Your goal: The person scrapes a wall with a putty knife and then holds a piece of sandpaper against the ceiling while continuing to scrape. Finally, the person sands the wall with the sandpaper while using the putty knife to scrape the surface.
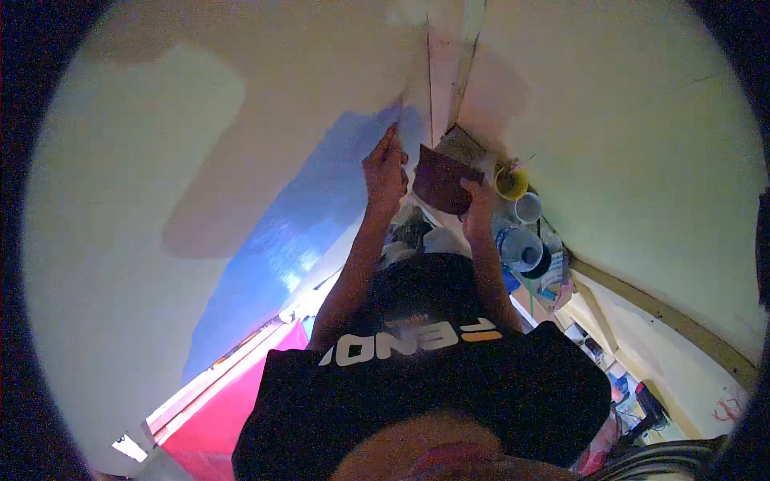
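My right hand (475, 210) grips a dark reddish-brown sheet (449, 180) by its lower right edge, thumb on the face turned to me. The sheet is slightly curved and looks like sandpaper. My left hand (387, 170) is raised close to the left wall, in front of a blue patch (301, 200). Its fingers are curled together with the index finger pointing up. I cannot tell what, if anything, they hold. A dark shadow falls on the wall around this hand.
Right of my right hand stand a yellow cup (512, 183), a white cup (528, 208) and a clear plastic container (520, 248). A pale wall (642, 144) closes off the right side. Red fabric (228, 409) shows at lower left, and a dark hair-dryer-shaped object (651, 406) at lower right.
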The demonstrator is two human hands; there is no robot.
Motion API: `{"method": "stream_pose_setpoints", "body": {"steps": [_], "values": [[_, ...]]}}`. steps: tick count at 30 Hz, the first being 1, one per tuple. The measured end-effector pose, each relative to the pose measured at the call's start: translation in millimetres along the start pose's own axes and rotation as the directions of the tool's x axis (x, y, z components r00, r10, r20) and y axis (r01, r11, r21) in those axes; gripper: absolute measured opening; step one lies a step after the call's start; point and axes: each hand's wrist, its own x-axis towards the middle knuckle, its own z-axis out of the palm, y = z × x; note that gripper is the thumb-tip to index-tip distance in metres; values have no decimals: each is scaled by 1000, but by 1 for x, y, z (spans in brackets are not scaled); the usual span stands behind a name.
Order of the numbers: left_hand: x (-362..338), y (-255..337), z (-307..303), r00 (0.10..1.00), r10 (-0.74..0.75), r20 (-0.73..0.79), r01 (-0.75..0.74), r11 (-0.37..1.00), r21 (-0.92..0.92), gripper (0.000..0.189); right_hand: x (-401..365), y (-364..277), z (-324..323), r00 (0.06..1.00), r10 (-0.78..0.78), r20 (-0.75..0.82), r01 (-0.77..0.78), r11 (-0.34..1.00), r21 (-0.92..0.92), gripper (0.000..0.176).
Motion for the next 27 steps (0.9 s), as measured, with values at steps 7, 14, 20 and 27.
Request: {"method": "stream_pose_setpoints", "body": {"steps": [7,14,20,27], "values": [[5,-21,3,979,204,-7,-203,977,67,37,1,2,5,998,55,18,-55,998,-6,39],[2,-6,4,991,136,-4,-135,990,40,37,13,-2,10,995,41,96,-36,998,-48,36],[-20,9,-8,999,-11,-31,12,1000,23,37,11,-8,12,986,140,88,-141,990,9,37],[-11,4,-10,992,121,-16,-115,971,209,40,28,15,0,1000,22,8,-22,998,-56,36]]}}
